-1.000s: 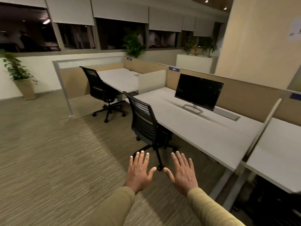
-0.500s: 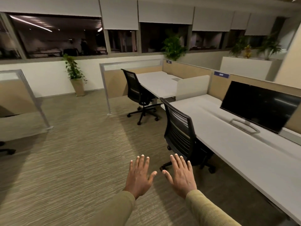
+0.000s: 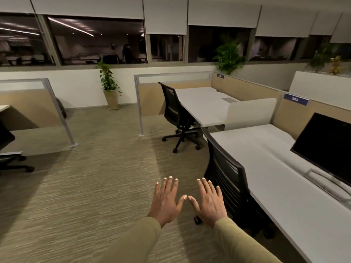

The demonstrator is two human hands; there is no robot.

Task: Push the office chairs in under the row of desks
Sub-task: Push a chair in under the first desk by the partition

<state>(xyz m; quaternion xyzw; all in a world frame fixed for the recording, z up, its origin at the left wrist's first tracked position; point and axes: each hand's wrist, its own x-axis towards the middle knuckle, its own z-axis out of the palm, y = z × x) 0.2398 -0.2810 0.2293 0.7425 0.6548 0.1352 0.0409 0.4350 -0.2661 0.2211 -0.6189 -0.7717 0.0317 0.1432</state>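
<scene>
Two black mesh-backed office chairs stand along a row of white desks on the right. The near chair point(image 3: 226, 179) has its back close against the edge of the near desk point(image 3: 266, 168). The far chair point(image 3: 173, 111) sits at the far desk point(image 3: 201, 103), its wheeled base out on the carpet. My left hand point(image 3: 167, 200) and my right hand point(image 3: 209, 202) are held out flat, palms down, fingers spread, holding nothing. My right hand is just left of the near chair's back, not touching it.
A dark monitor point(image 3: 324, 147) stands on the near desk. Beige partitions point(image 3: 247, 90) back the desks, with a metal-framed end panel point(image 3: 140, 103). A potted plant point(image 3: 109, 86) stands by the window wall. Another chair point(image 3: 7, 149) and desk partition are at the left. Carpet lies between.
My view has swung left and moved forward along the row. The near chair now sits beside my right hand and the far chair is closer. My hands stay spread and empty.
</scene>
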